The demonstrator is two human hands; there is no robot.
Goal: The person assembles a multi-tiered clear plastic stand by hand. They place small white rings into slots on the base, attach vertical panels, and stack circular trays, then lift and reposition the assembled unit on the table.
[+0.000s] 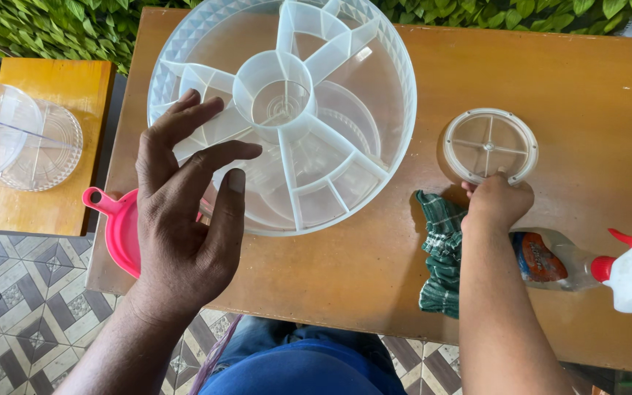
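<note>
A large round clear plastic tray [184,44] with divided compartments and a central cup sits tilted over the wooden table [587,95]. My left hand [184,212] is spread against its lower left rim, fingers apart on the plastic. My right hand [497,201] has its fingers closed at the near edge of a small round white plastic base ring [490,145] that lies flat on the table. A green checked cloth [440,252] lies crumpled just left of my right wrist.
A pink plastic scoop [115,223] lies under the tray at the table's left edge. A spray bottle [587,267] with red trigger lies on its side at the right. Clear plastic lids [31,139] rest on a low wooden stool at the left. Tiled floor lies below.
</note>
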